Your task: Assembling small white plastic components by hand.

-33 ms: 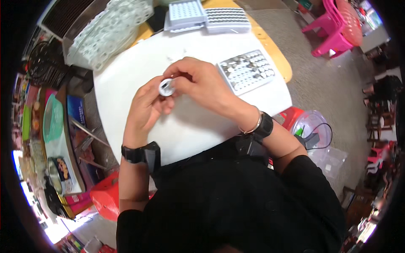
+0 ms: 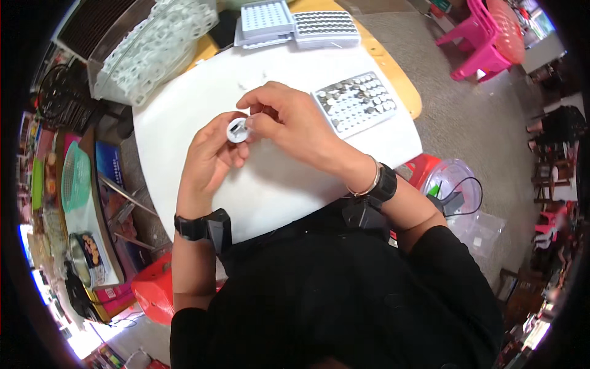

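Observation:
A small white round plastic part (image 2: 238, 130) with a dark slot in its face is pinched between the thumb and fingers of my left hand (image 2: 212, 147), above the white table. At the part's right edge are the closed thumb and forefinger of my right hand (image 2: 286, 120). Whatever sits between those right fingertips, if anything, is too small to make out. Beyond my right hand lies a pale tray (image 2: 354, 104) with silvery, coin-shaped pieces like button cells, some in rows and some loose on top.
My hands are over a white tabletop (image 2: 270, 203). Stacked pale trays (image 2: 267, 18) and a full tray of dark-and-silver pieces (image 2: 326, 27) stand at the far edge. A clear bin of white plastic parts (image 2: 153, 55) is far left. A red stool (image 2: 153, 289) stands lower left.
The whole view has shifted slightly left. The white round part shows its slotted face more fully, and my right thumb covers less of it. Both hands otherwise keep their positions.

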Demonstrator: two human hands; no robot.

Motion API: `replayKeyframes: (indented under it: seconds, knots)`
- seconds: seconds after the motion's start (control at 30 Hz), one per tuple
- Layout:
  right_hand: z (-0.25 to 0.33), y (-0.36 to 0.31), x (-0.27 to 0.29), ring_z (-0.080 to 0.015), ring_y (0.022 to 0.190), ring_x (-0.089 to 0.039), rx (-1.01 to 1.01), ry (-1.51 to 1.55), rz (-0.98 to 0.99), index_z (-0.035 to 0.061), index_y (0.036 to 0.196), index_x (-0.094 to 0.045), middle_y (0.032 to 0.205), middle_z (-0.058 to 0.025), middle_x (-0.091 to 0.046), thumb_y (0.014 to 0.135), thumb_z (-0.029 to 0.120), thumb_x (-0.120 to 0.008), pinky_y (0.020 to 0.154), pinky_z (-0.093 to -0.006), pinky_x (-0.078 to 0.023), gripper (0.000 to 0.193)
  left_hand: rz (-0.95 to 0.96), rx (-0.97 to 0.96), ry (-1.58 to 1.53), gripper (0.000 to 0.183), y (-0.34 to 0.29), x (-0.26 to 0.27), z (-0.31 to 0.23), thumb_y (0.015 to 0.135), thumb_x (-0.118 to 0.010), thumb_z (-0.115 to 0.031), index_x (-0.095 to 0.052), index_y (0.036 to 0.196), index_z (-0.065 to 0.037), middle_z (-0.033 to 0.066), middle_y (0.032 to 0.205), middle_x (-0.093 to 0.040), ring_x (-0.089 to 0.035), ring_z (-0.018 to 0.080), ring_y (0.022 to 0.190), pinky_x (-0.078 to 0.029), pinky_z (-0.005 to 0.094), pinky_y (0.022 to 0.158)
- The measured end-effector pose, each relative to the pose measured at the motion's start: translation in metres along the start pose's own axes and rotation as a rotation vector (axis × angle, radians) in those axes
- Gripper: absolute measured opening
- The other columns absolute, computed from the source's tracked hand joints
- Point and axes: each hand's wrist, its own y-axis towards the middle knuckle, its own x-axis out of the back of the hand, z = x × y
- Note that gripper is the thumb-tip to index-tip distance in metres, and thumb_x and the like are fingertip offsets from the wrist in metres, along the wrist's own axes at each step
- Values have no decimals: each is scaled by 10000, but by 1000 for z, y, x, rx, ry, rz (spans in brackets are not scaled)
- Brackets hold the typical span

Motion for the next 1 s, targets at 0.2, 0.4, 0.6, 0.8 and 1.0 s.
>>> replayKeyframes:
  seconds: [0.2,0.4,0.6,0.8,1.0]
  knots:
    - [-7,-33,83,-218,652,-582,80,-443,-298,30,901,-657,812,-114,-603,801,53,-595,613,-306,-466,119,-145,-67,69,308,0,-15,-3,927,-509,-131,-505,1159,70,224,1033,-613,-642,189,760,-548,231,623]
    - [-8,-70,125,-239,713,-600,-211,-754,-350,25,888,-666,813,-120,-605,791,46,-600,659,-326,-473,120,-109,-68,2,378,1,-9,0,891,-551,-79,-448,1205,104,260,1134,-551,-650,272,877,-588,259,742]
    - [-17,-72,123,-266,792,-587,-123,-869,-292,31,862,-666,824,-116,-607,759,65,-632,689,-354,-471,113,-140,-45,79,363,5,-7,2,892,-550,-85,-464,1196,95,207,1083,-576,-651,240,842,-581,238,702]
    - [-16,-64,111,-239,732,-593,-121,-716,-239,23,853,-654,784,-103,-621,759,53,-617,661,-319,-472,105,-225,-75,126,356,-3,-11,0,895,-544,-90,-473,1195,88,183,1074,-583,-645,234,867,-560,244,752]
    - [4,-37,60,-62,620,-541,-224,-210,-194,-15,887,-651,664,-26,-616,803,60,-611,574,-219,-428,119,-186,-16,97,342,6,-18,3,912,-519,-89,-472,1208,77,169,1075,-589,-629,251,926,-541,278,821]
